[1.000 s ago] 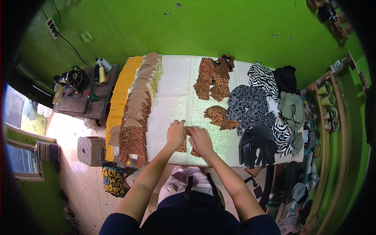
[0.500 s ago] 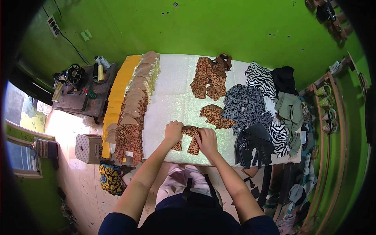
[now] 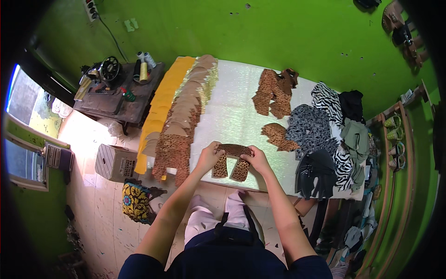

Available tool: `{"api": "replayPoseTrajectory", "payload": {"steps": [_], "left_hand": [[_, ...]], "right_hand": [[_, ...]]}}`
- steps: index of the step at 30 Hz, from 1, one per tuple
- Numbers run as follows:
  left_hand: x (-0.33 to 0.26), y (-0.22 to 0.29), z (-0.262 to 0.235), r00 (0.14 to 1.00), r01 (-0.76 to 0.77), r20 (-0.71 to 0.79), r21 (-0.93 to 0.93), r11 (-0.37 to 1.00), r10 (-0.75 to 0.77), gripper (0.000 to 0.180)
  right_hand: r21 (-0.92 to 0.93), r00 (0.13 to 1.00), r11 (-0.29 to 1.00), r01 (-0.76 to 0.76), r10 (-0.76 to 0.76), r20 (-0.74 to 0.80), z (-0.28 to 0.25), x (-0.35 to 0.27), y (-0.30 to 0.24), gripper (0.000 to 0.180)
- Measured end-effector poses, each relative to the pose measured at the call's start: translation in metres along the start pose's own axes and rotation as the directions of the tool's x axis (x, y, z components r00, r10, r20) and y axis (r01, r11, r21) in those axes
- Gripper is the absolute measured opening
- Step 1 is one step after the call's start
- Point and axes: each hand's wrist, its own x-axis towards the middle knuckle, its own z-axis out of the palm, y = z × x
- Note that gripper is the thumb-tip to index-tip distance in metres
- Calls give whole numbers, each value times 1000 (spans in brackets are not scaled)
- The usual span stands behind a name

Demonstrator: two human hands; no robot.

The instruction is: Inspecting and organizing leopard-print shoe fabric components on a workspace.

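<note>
Both my hands hold a small leopard-print cut fabric piece (image 3: 231, 162) by its top edge above the near side of a white worktable (image 3: 232, 111). My left hand (image 3: 209, 155) grips its left corner, my right hand (image 3: 257, 158) its right corner. Two flaps of the piece hang down between my hands. To the left, a long overlapping row of tan and leopard-print cut pieces (image 3: 182, 118) runs along the table beside a yellow strip (image 3: 162, 104). More leopard-print pieces lie at the far middle (image 3: 273, 92) and just right of my hands (image 3: 278, 136).
Grey, zebra-print, black and green fabric piles (image 3: 332, 130) cover the table's right end. A sewing machine (image 3: 104, 69) with thread cones stands on a dark side table at left. A cardboard box (image 3: 115, 162) and patterned bag (image 3: 135, 202) sit on the floor. Shoe racks line the right wall.
My hands have lifted the leopard-print piece off the table and drawn it toward me, spreading it out between them.
</note>
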Motion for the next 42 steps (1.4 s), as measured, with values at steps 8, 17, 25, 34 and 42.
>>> {"api": "replayPoseTrajectory", "payload": {"steps": [8,17,25,34,42], "left_hand": [[-56,-45,-124,992,78,-110,194,978,-58,31],[-72,-107,-197,994,5,-102,374,927,36,33],[-71,-95,-199,986,-88,-46,666,741,159,32],[-84,-93,-178,855,-461,233,749,475,464,32],[-28,-44,-126,833,-494,121,601,628,539,20]], "right_hand": [[129,1000,992,8,-10,18,143,-2,-23,34],[-204,953,976,79,-134,-270,249,-3,-38,39],[-572,861,814,104,-361,-357,267,-12,-56,32],[-788,859,536,304,-511,-16,262,-18,-43,16],[-734,801,652,192,-536,-267,193,4,-50,10]]}}
